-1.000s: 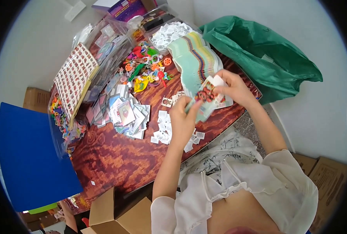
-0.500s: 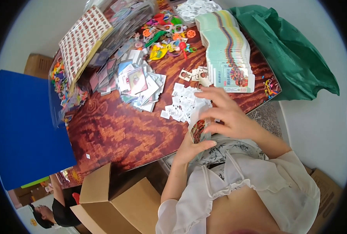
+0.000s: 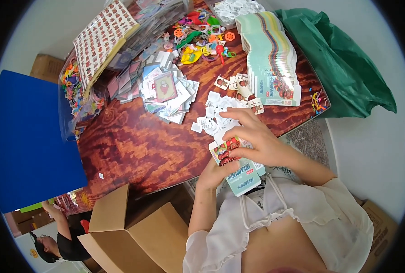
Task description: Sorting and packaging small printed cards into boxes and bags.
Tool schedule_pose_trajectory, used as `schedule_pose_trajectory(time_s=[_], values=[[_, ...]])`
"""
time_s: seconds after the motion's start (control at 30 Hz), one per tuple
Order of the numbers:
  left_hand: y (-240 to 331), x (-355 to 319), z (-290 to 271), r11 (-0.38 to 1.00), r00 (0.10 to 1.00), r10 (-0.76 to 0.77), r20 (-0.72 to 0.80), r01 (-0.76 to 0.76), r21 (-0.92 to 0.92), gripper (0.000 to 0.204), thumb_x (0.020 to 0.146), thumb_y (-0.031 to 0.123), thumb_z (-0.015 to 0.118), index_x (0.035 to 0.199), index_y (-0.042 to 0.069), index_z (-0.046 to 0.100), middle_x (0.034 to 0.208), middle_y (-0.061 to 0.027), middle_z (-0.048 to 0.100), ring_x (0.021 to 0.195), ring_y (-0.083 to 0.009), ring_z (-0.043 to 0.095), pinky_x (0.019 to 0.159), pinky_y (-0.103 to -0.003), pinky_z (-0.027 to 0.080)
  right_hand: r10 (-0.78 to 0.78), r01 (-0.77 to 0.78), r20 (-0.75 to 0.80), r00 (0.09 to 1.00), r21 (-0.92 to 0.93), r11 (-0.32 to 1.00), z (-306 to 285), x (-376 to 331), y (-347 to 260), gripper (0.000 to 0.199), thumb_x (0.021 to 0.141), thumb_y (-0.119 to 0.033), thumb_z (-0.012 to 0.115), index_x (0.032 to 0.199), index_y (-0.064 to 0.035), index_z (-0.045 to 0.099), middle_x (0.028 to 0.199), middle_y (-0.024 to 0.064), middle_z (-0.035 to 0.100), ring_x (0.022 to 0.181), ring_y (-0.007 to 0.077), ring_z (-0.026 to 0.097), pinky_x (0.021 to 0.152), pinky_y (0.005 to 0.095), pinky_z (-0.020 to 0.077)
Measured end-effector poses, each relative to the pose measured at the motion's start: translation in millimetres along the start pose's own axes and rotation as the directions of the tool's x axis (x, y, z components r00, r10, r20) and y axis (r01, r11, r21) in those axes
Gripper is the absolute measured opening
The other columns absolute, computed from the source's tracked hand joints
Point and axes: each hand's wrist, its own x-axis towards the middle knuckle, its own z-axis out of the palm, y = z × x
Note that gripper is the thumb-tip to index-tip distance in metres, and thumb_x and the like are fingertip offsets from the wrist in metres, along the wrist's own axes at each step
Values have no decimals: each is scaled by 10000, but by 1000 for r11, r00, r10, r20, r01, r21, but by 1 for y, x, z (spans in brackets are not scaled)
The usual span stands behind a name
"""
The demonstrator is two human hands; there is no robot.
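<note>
Both hands, left hand (image 3: pixel 214 173) and right hand (image 3: pixel 252 136), clamp fingers on a packet (image 3: pixel 239 170) above the cluttered wooden table (image 3: pixel 134 150); a cardboard box (image 3: pixel 139 227) sits below.

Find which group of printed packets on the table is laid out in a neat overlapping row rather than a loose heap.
The long fanned row of pale green packets at the table's far right, beside the green bag. The cards mid-table lie in a jumbled pile.

A small flat packet (image 3: pixel 239 168) — pale teal with a red-and-white picture end — sits at the table's near edge, a fanned stack of like packets (image 3: pixel 271 59) stands at the far right, small white labels (image 3: pixel 218 116) lie scattered between, and an open brown carton (image 3: pixel 139 232) stands below the table.
</note>
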Motion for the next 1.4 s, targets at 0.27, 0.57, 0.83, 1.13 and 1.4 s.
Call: schedule_pose_trajectory(time_s=[0.27, 0.57, 0.83, 1.13, 1.4], values=[[4, 7, 21, 991, 969, -13, -247, -20, -131, 622, 994, 476, 510, 1392, 5, 432, 1268, -115, 586, 1144, -234, 605, 946, -392, 507, -11, 25, 71, 997, -198, 980, -6, -4, -13, 401, 725, -122, 751, 1096, -33, 628, 1411, 154, 453, 1336, 374, 385, 1059, 498, 352], [30, 20, 25, 937, 997, 0, 71, -25, 347, 804, 793, 238, 824, 1436, -5, 407, 1335, -97, 511, 1241, -178, 477, 1086, -343, 354, 71, -87, -80, 994, -222, 971, -7, -15, -22, 81, 749, -61, 675, 784, -51, 603, 885, 59, 579, 764, 256, 632, 606, 365, 495], [24, 12, 23, 915, 996, 33, -82, 3, 405, 395, 804, 91, 788, 1161, -2, 647, 998, -16, 686, 903, -96, 618, 832, -269, 504, 203, -257, 334, 920, 125, 958, -28, -14, -6, 108, 866, -122, 662, 960, -81, 628, 742, 55, 624, 599, 251, 608, 532, 340, 434], [15, 12, 5, 989, 944, 149, -295, -136, 65, 638, 922, 377, 656, 1344, -62, 467, 1113, -182, 664, 1006, -312, 683, 848, -422, 572, -8, -204, -336, 942, -591, 780, -42, -9, 77, 343, 825, -53, 679, 1166, -65, 649, 1327, 118, 558, 1147, 265, 551, 939, 388, 441], [53, 97, 28, 986, 958, 134, -254, -154, -61, 483, 941, 350, 644, 1259, 12, 510, 1061, -153, 662, 902, -266, 706, 716, -397, 604, 19, -168, -208, 978, -729, 663, -68, -19, 108, 617, 801, -184, 708, 1387, -128, 522, 1520, 157, 370, 1395, 369, 320, 1101, 508, 274]])
